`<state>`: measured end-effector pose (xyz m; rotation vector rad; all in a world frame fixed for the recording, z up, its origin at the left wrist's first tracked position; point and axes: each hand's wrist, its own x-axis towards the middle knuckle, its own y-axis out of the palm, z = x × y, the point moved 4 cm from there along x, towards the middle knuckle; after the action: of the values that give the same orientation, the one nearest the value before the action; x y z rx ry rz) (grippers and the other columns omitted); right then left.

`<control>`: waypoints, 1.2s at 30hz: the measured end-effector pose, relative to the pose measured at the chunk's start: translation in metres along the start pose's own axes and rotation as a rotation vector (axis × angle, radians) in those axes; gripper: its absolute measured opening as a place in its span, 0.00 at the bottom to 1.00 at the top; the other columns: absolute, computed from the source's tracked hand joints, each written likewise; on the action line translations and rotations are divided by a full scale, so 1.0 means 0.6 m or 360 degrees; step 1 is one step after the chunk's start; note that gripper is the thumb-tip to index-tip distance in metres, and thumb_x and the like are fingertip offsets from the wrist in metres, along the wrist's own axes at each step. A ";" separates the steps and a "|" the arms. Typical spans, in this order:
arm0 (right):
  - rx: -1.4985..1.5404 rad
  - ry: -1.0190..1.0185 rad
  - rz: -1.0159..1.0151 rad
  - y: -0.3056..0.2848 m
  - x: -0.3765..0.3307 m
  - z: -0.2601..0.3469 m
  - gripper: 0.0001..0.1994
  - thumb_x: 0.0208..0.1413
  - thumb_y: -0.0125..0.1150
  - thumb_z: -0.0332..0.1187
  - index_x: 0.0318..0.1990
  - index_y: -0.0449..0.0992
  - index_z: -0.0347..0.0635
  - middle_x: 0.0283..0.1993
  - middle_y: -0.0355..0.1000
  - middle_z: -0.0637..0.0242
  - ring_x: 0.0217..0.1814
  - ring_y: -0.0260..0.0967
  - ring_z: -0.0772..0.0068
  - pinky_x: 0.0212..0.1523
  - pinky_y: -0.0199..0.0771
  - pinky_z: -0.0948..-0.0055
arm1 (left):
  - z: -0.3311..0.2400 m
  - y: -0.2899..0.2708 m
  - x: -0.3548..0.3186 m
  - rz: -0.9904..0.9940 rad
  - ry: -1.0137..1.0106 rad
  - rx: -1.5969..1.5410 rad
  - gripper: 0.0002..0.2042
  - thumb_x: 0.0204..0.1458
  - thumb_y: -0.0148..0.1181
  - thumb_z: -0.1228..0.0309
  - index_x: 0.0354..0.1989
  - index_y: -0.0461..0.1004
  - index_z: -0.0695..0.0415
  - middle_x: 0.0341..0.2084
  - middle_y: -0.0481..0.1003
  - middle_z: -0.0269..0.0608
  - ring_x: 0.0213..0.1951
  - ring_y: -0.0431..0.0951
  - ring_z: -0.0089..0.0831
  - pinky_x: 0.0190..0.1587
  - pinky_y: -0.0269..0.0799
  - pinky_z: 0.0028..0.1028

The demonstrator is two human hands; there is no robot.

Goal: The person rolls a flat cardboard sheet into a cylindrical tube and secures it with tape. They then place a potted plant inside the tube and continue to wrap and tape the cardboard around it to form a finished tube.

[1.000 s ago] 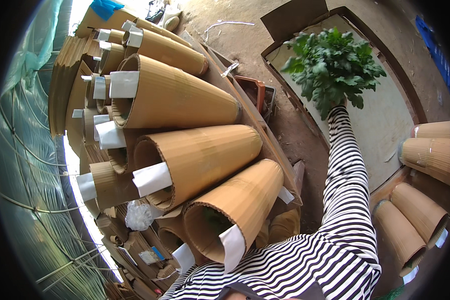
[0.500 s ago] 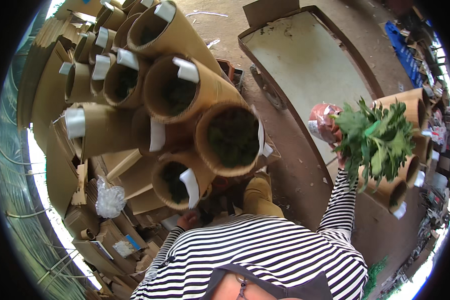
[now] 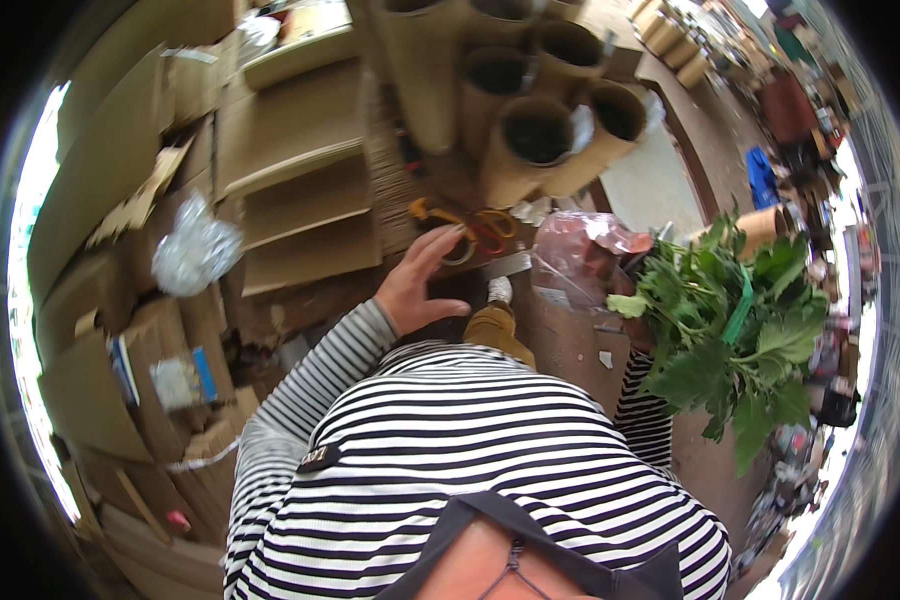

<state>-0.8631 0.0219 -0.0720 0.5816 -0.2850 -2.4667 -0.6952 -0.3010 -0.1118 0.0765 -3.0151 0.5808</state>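
My left hand (image 3: 420, 280) reaches over the edge of a wooden surface with nothing in it, fingers spread and thumb apart. Its fingertips are close to scissors (image 3: 485, 232) with yellow and reddish-orange handles; contact is unclear. On the right, my right hand (image 3: 638, 335) is mostly hidden by foliage. It grips a bunch of leafy green stems (image 3: 720, 330), held sideways with its leaves to the right. A green band (image 3: 740, 308) goes round the bunch. Clear and reddish plastic wrap (image 3: 575, 255) covers its left end.
Several brown cardboard tubes (image 3: 505, 165) stand beyond my hands, some with dark greenery inside. Cardboard boxes (image 3: 300, 190) are on the left, beside a crumpled clear plastic bag (image 3: 197, 245). A pale-topped cart (image 3: 655, 180) is behind the bunch.
My view has swung left. My left hand has come up from beside my body and opened near the scissors. The leafy bunch has come closer to me, still in my right hand.
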 end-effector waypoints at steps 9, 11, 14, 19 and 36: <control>-0.0259 0.0286 0.0801 0.385 0.034 -0.062 0.27 0.65 0.60 0.37 0.68 0.63 0.36 0.40 0.77 0.55 0.42 0.78 0.58 0.41 0.81 0.60 | 0.059 -0.120 -0.138 -0.0122 0.0099 -0.1350 0.49 0.47 0.78 0.65 0.75 0.52 0.52 0.69 0.63 0.46 0.69 0.64 0.43 0.70 0.62 0.43; -0.0341 0.0352 0.0970 0.443 0.047 -0.071 0.27 0.66 0.59 0.36 0.69 0.63 0.36 0.40 0.77 0.55 0.42 0.78 0.58 0.41 0.82 0.60 | 0.110 -0.138 -0.186 -0.0300 0.0114 -0.1759 0.40 0.56 0.70 0.62 0.74 0.55 0.54 0.66 0.67 0.44 0.65 0.69 0.43 0.69 0.64 0.44; -0.0516 0.0503 0.1258 0.520 0.060 -0.074 0.27 0.67 0.59 0.35 0.69 0.62 0.35 0.39 0.77 0.54 0.41 0.78 0.58 0.40 0.82 0.60 | 0.190 -0.142 -0.260 -0.0488 0.0048 -0.2169 0.34 0.61 0.64 0.60 0.73 0.57 0.55 0.65 0.69 0.44 0.63 0.71 0.42 0.68 0.65 0.44; 0.0081 0.0612 0.1176 0.551 0.161 -0.092 0.20 0.70 0.55 0.39 0.62 0.69 0.36 0.37 0.77 0.63 0.36 0.77 0.68 0.39 0.80 0.72 | 0.150 -0.147 -0.273 -0.0356 -0.0187 -0.2265 0.32 0.62 0.62 0.58 0.72 0.59 0.56 0.64 0.70 0.44 0.63 0.72 0.41 0.67 0.66 0.43; 0.0967 0.0997 -0.0065 0.248 0.548 -0.422 0.20 0.71 0.51 0.50 0.52 0.71 0.40 0.37 0.76 0.60 0.43 0.78 0.62 0.50 0.82 0.57 | 0.153 -0.148 -0.216 -0.0999 -0.0499 -0.2346 0.29 0.65 0.53 0.52 0.68 0.65 0.59 0.62 0.72 0.46 0.61 0.73 0.40 0.64 0.71 0.40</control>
<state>-0.9136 -0.3087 -0.3593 1.5709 -0.7671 -2.0712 -0.5659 -0.4132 -0.1740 0.9544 -2.5674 -1.7107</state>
